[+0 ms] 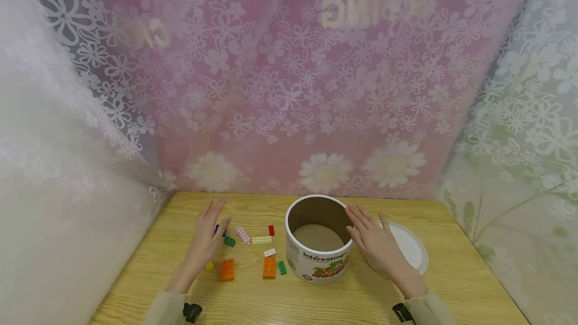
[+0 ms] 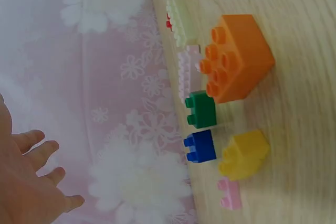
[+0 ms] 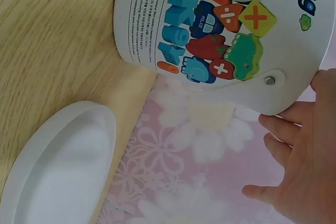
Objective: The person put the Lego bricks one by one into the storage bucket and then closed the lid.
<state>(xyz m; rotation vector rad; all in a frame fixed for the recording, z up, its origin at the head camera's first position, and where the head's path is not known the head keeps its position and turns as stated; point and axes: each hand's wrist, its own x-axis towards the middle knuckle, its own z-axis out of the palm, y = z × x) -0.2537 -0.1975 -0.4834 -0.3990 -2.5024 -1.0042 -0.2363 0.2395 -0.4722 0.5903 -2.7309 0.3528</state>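
A white round bucket [image 1: 316, 267] with printed pictures stands upright on the table, its top uncovered and its bare bottom visible. My right hand [image 1: 372, 239] has its fingers extended at the bucket's right rim and appears to touch it. My left hand [image 1: 208, 234] is held above the left side of the table, fingers spread, holding nothing. Near it lie a blue brick [image 2: 200, 146], a green brick [image 2: 202, 109], a yellow brick [image 2: 245, 153], a small pink brick [image 2: 229, 193] and an orange brick [image 1: 228, 270]. The left hand partly covers the blue brick in the head view.
Between left hand and bucket lie a long pink brick [image 1: 243, 235], a pale yellow brick [image 1: 262, 239], a red brick [image 1: 271, 230], a white brick [image 1: 269, 253], another orange brick [image 1: 269, 268] and another green one. A white lid [image 1: 417, 250] lies at right. Curtains surround the table.
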